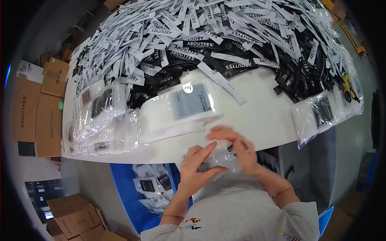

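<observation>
We see a small clear plastic packet (219,157) at the near edge of the white table (265,120), grasped between the left hand (197,166) and right hand (237,148), just before a stack of clear bags (181,110) and heaped black-and-white strips (209,36).

Bare strip of white table (257,116) open between near edge and heaped black-and-white labels (209,36) behind; stacked clear bags (181,112) block front-left, bagged bundle (321,114) blocks right edge, cardboard boxes (36,112) crowd floor left.
</observation>
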A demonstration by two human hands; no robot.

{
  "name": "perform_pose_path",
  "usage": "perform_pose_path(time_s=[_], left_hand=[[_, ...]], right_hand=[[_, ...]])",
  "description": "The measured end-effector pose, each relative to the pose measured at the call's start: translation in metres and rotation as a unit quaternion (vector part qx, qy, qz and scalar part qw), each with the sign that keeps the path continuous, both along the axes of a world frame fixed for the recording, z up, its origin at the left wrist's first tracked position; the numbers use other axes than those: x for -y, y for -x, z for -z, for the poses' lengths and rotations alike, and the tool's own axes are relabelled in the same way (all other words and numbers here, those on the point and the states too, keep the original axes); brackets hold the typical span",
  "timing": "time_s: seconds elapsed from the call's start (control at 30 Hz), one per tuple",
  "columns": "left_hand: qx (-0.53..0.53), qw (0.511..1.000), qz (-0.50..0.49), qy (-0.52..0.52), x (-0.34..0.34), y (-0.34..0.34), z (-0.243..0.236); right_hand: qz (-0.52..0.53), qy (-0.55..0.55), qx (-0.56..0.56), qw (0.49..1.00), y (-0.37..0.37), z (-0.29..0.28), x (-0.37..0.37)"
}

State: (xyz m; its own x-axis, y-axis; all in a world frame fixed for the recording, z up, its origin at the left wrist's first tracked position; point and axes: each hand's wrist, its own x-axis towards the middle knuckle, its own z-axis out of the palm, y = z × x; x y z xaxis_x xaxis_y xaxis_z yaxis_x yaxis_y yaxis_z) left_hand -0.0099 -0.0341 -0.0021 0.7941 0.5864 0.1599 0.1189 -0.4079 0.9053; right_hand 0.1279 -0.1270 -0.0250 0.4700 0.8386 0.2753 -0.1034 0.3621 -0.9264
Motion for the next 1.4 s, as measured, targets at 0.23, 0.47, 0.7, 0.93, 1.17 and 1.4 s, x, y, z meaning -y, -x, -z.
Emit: perform_pose_path(time_s=[0.23, 0.47, 0.7, 0.93, 1.17, 1.4], left_hand=[[-0.001, 0.97, 0.011, -0.241, -0.012, 0.002, -0.009], [-0.017, 0.928, 0.144, -0.343, -0.001, 0.007, -0.003], [-0.062, 0.985, 0.137, -0.085, -0.001, 0.008, -0.02], [0.084, 0.941, -0.046, 0.324, -0.028, -0.022, -0.022], [0.057, 0.93, -0.039, 0.362, -0.016, -0.025, 0.015], [0.038, 0.972, -0.017, 0.231, -0.009, -0.007, 0.033]], right_hand=[[-0.109, 0.213, 0.041, 0.97, -0.027, -0.013, 0.025], [-0.179, 0.291, 0.043, 0.939, -0.024, -0.002, 0.027], [-0.19, 0.359, 0.079, 0.91, -0.028, -0.01, 0.03], [-0.032, 0.129, -0.16, 0.978, -0.05, -0.021, 0.015], [-0.078, 0.239, -0.082, 0.964, -0.03, -0.005, 0.008], [-0.021, 0.245, 0.043, 0.968, -0.017, -0.004, 0.022]])
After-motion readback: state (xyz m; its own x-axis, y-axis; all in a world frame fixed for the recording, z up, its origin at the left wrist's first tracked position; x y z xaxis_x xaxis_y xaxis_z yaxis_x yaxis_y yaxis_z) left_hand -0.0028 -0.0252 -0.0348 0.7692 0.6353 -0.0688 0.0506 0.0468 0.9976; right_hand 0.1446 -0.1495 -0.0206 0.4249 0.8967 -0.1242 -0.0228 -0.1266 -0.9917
